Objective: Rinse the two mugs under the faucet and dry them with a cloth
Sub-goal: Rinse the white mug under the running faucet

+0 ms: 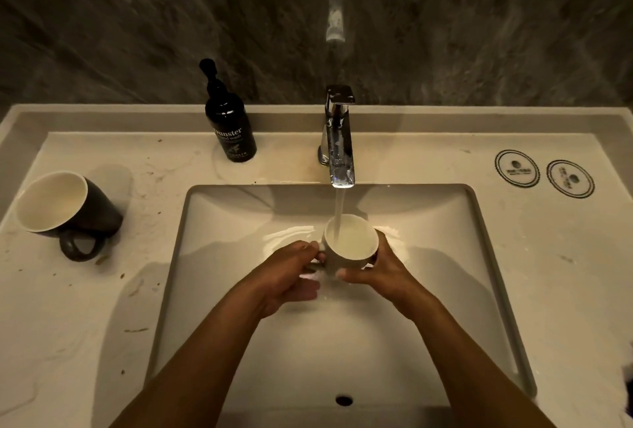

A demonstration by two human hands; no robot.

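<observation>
- White porcelain is filling the near view: the sink (239,342) basin is lying under both forearms, with its overflow hole at 6 o'clock.
- Above that hole, both hands are meeting at the centre of the basin, holding a pale mug (349,246) upright under the water.
- At 9 o'clock of the mug, the left hand (291,273) is pinching its fingers together on what looks like the handle; the handle itself is mostly hidden.
- At 3 o'clock of the mug, the right hand (380,271) is wrapping the mug's body, fingers curled round the far side and thumb pressed on the near side.
- From 12 o'clock, water is running out of the faucet (337,139) straight into the open mouth, and the mug is looking nearly full.
- Judging by this, the first rinse is underway, so the task is standing at an early stage.
- Next, the move is likely calling for tipping the mug to empty it into the basin while keeping a firm hold, since wet glaze may slip.
- Out at 9 o'clock on the counter (548,273), well apart from the basin, the dark mug (68,205) is sitting tilted toward the camera, waiting its turn.
- Farther back at 11 o'clock, a dark soap bottle (229,119) is standing upright.
- Over at 2 o'clock, two round coasters (517,168) are lying side by side.
- No cloth is showing anywhere, so drying will call for finding one first.
</observation>
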